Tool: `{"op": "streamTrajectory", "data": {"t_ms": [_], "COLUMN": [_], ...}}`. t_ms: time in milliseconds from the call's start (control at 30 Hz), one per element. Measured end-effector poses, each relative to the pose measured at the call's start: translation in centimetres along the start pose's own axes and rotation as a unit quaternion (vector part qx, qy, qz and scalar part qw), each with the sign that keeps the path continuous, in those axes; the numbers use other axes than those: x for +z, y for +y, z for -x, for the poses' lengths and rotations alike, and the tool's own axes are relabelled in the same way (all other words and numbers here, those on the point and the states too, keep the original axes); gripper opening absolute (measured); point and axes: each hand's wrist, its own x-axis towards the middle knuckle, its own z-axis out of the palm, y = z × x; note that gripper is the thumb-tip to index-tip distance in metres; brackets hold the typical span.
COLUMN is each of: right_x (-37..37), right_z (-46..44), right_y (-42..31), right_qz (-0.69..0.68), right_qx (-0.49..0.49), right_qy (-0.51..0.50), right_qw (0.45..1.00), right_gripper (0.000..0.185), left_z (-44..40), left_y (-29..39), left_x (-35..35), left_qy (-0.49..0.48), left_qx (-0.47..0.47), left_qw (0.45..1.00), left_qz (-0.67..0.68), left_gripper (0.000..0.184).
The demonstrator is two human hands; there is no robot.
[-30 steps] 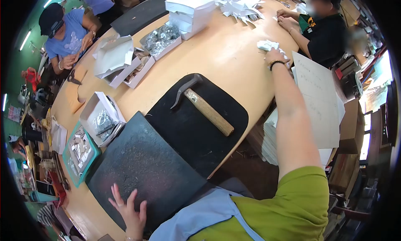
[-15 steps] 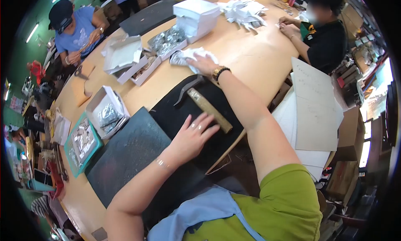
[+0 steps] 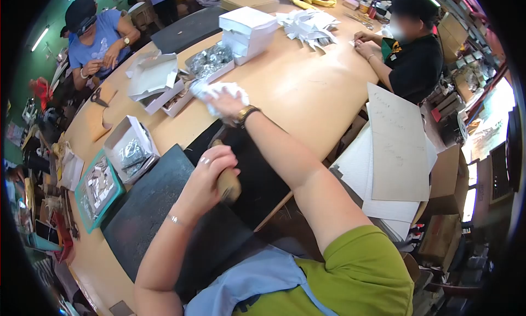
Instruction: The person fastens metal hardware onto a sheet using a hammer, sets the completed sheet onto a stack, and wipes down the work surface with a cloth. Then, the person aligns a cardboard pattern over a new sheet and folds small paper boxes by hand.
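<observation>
My left hand (image 3: 211, 171) is closed around the wooden handle of a hammer (image 3: 229, 185), over the black mats. The handle's end points toward me; the curved metal head is mostly hidden behind my hand and blurred. Farther forward, my right hand (image 3: 226, 103) grips a crumpled white cloth (image 3: 236, 89) from above, its fingers partly smeared by motion. The cloth is beside white boxes holding plastic-wrapped metal parts (image 3: 209, 63). Under my left forearm lies a dark, worn mat (image 3: 148, 206), with a black mat (image 3: 263, 168) beside it.
A teal tray (image 3: 87, 203) of small pieces and an open white box (image 3: 112, 146) of bagged parts stand at left. Scissors (image 3: 98, 98) lie beyond. White cut pieces (image 3: 309, 28) are piled far off. Two people work across the table; cardboard sheets (image 3: 397, 146) stand right.
My left hand, previously open above the hammer, has closed on its handle and lifted it, turning it. My right hand has moved left with the white cloth.
</observation>
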Motion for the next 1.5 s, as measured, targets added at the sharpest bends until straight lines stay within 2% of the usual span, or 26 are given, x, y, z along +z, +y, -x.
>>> {"op": "streamTrajectory", "data": {"t_ms": [133, 300, 367, 400, 467, 500, 567, 600, 700, 733, 767, 833, 900, 933, 1000, 1033, 1067, 1133, 1167, 1233, 1267, 1300, 1333, 1367, 1433, 1500], "right_x": [5.1, 10.1, 6.8, 7.3, 5.1, 4.8, 2.7, 2.7, -0.2, -1.8, -3.4, -7.4, -9.0, -7.9, -8.9, -8.5, -6.8, -2.5, -2.3, -4.6, -5.5, -6.2, -6.9, -7.6, -6.7, -3.8], "right_z": [0.6, -0.7, 2.8, 3.0, 5.7, 8.1, 13.1, 15.4, 22.8, 24.8, 25.7, 26.3, 27.4, 26.9, 25.8, 25.1, 24.8, 24.6, 25.3, 25.1, 24.0, 22.7, 21.5, 20.2, 17.1, 14.7], "right_y": [-5.7, -8.0, -8.3, -6.2, -5.1, -3.8, -2.5, -1.4, -0.8, -1.2, -1.1, -0.7, 1.1, 3.4, 4.4, 6.1, 7.5, 8.9, 7.2, 4.9, 5.5, 5.6, 5.7, 5.7, 7.1, 10.0], "right_qz": [0.026, 0.044, 0.036, 0.027, -0.066, -0.095, 0.036, 0.037, 0.044, -0.033, -0.095, -0.058, -0.19, -0.278, -0.276, -0.208, -0.077, 0.184, 0.179, 0.012, -0.061, -0.027, 0.01, 0.047, 0.248, 0.259], "right_qx": [-0.141, -0.301, -0.269, -0.334, -0.187, -0.18, -0.204, -0.233, -0.23, -0.185, -0.201, 0.066, 0.09, 0.039, 0.036, 0.06, 0.022, -0.057, -0.102, -0.011, -0.007, -0.025, -0.04, -0.052, -0.068, -0.085], "right_qy": [-0.018, -0.099, -0.114, -0.042, -0.114, -0.049, -0.051, -0.043, -0.106, -0.155, -0.204, -0.383, -0.138, 0.031, 0.16, 0.189, 0.206, 0.227, 0.147, 0.05, 0.108, 0.153, 0.2, 0.246, 0.215, 0.13], "right_qw": [0.99, 0.947, 0.956, 0.941, 0.973, 0.978, 0.977, 0.971, 0.966, 0.97, 0.953, 0.92, 0.968, 0.959, 0.947, 0.958, 0.975, 0.955, 0.967, 0.999, 0.992, 0.988, 0.979, 0.967, 0.942, 0.953], "right_gripper": [0.071, 0.057, 0.05, 0.044, 0.038, 0.044, 0.048, 0.045, 0.042, 0.04, 0.038, 0.038, 0.041, 0.04, 0.038, 0.036, 0.034, 0.031, 0.032, 0.036, 0.038, 0.04, 0.041, 0.043, 0.045, 0.048], "left_z": [4.7, 6.3, 6.3, 6.3, 6.1, 5.8, 4.7, 3.9, 1.9, 1.2, 0.4, -1.0, -2.1, -2.6, -3.2, -3.4, -3.6, -4.0, -4.0, -3.8, -3.8, -4.1, -4.4, -4.2, -3.2, -2.4], "left_y": [2.7, 4.6, 3.8, 3.6, 2.9, 2.4, 1.4, 0.7, -2.1, -2.9, -3.6, -5.2, -7.4, -8.2, -9.6, -10.2, -10.8, -11.7, -12.0, -12.2, -12.0, -11.7, -10.8, -10.5, -9.6, -8.1], "left_x": [-3.6, -6.3, -6.4, -6.6, -6.9, -6.9, -6.9, -6.9, -6.3, -6.0, -5.6, -4.8, -3.3, -2.6, -1.5, -1.0, -0.6, -0.5, -0.5, -0.3, -0.4, -0.5, -0.9, -0.7, -0.1, 0.0], "left_qy": [0.056, -0.004, -0.014, -0.026, -0.03, -0.032, -0.03, -0.034, -0.053, -0.068, -0.083, -0.101, -0.104, -0.105, -0.108, -0.118, -0.127, -0.137, -0.14, -0.154, -0.166, -0.176, -0.253, -0.239, -0.214, -0.225], "left_qx": [0.038, 0.006, 0.007, 0.005, 0.008, 0.011, 0.032, 0.044, 0.071, 0.067, 0.062, 0.071, 0.088, 0.088, 0.086, 0.077, 0.067, 0.042, 0.027, 0.003, -0.004, -0.008, -0.06, -0.069, -0.083, -0.115], "left_qw": [0.998, 0.994, 0.995, 0.994, 0.992, 0.992, 0.992, 0.991, 0.985, 0.982, 0.978, 0.97, 0.961, 0.956, 0.946, 0.945, 0.943, 0.947, 0.953, 0.956, 0.954, 0.951, 0.931, 0.936, 0.944, 0.94], "left_qz": [-0.017, -0.106, -0.103, -0.107, -0.118, -0.121, -0.122, -0.124, -0.146, -0.163, -0.18, -0.211, -0.242, -0.258, -0.293, -0.296, -0.3, -0.288, -0.269, -0.25, -0.251, -0.252, -0.255, -0.249, -0.236, -0.23], "left_gripper": [0.04, 0.04, 0.04, 0.04, 0.038, 0.037, 0.038, 0.039, 0.041, 0.041, 0.04, 0.037, 0.035, 0.033, 0.029, 0.028, 0.027, 0.029, 0.031, 0.034, 0.034, 0.035, 0.043, 0.047, 0.056, 0.061]}}
